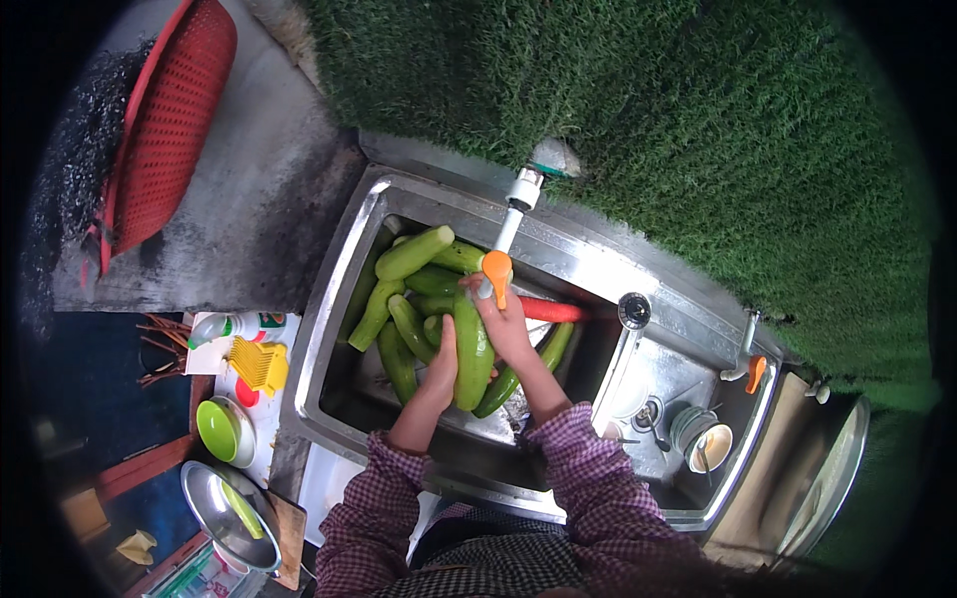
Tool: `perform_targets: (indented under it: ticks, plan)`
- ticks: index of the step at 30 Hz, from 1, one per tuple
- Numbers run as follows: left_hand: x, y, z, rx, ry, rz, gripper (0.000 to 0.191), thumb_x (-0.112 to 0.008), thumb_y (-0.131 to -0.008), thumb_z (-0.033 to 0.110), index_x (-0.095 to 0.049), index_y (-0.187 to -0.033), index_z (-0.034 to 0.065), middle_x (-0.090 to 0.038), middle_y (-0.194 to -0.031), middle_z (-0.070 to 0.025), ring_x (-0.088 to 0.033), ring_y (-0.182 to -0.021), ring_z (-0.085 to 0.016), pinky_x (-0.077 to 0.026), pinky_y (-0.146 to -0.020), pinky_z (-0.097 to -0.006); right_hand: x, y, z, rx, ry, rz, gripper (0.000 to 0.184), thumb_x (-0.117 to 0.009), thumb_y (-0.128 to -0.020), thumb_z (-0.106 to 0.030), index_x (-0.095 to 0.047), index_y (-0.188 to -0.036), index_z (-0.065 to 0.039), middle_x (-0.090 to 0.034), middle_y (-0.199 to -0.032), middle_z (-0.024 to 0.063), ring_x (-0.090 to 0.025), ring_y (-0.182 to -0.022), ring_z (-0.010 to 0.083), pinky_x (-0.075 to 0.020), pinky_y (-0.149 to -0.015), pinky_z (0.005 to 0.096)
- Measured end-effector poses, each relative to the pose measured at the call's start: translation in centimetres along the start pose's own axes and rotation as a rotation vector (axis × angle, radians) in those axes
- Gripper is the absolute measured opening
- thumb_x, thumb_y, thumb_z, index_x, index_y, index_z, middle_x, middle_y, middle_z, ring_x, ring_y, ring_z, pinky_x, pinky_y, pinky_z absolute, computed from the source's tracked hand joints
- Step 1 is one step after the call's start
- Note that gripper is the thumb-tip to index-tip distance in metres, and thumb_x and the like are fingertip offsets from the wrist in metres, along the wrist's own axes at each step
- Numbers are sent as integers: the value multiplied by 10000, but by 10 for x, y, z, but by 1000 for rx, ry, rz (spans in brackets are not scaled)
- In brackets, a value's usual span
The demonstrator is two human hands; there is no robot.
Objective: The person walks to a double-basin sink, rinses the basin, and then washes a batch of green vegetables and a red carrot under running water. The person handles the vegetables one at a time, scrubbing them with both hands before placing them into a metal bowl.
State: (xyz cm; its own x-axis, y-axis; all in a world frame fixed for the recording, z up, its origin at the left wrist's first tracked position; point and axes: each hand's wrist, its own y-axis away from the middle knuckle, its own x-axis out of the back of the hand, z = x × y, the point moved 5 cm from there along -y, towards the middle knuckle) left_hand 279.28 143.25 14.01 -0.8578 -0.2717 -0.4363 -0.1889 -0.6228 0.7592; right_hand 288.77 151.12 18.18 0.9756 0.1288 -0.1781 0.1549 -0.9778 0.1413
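Both my hands hold one large wet zucchini [471,366] upright in the left basin of a stainless steel sink [351,441]. My left hand [442,366] grips its left side, fingers mostly hidden behind it. At its upper right, my right hand [502,325] wraps around it, right under the tap [510,228] with the orange lever. Several more zucchini [411,254] lie heaped to the left in the basin. Another zucchini [512,389] rests to the right, below my right wrist. Behind that wrist lies a long red thing [553,309], perhaps a carrot.
Stacked bowls [695,441] and spoons sit in the right basin, below a second tap [748,359]. A red plastic basket [164,134] leans at upper left. At lower left stand a green bowl [218,431] and a steel bowl [224,516] holding a green piece. Artificial grass [635,112] covers the wall behind.
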Motion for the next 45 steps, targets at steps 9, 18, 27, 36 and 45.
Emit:
perform_targets:
  ticks: [9, 18, 27, 36, 45]
  plan:
    - [16, -15, -10, -210, -144, 256, 689, -303, -1010, 533, -340, -1436, -7, -512, -1329, -115, -462, -1241, -180, -342, -1049, -285, -15, 50, -22, 294, 541, 79, 322, -620, -848, -99, -633, -1169, -101, -283, -1499, 234, -343, -1354, 396, -319, -1076, 417]
    - [-5, 6, -24, 85, -16, -120, 762, -226, -916, 719, -538, -1080, 43, -587, -704, -161, -527, -433, -260, -453, -438, -378, 15, -18, 21, -426, -284, -129, 288, -605, -892, -236, -626, -1034, 13, -666, -837, 102, -665, -812, 202, -522, -767, 318]
    - [-8, 12, -13, -104, -69, -6, 679, -337, -936, 655, -562, -1057, 25, -605, -731, -111, -603, -511, -214, -507, -472, -329, 20, -15, 24, -412, -350, -128, 272, -553, -939, -246, -581, -1033, 8, -667, -897, 117, -656, -831, 194, -521, -763, 311]
    - [5, -4, 6, -548, -192, 323, 572, -411, -985, 517, -528, -1207, 3, -599, -1008, -83, -606, -742, -141, -529, -510, -292, 4, 40, 1, 152, 286, -1, 156, -582, -946, -99, -588, -1088, -37, -611, -1057, 52, -474, -1218, 165, -368, -997, 292]
    - [-7, 16, 17, -438, -435, 256, 497, -441, -999, 428, -571, -1100, -42, -644, -949, -135, -629, -802, -268, -498, -760, -385, 19, 17, -6, -72, 39, 22, 245, -632, -918, -133, -586, -1132, -22, -601, -1157, 103, -541, -1086, 142, -415, -930, 280]
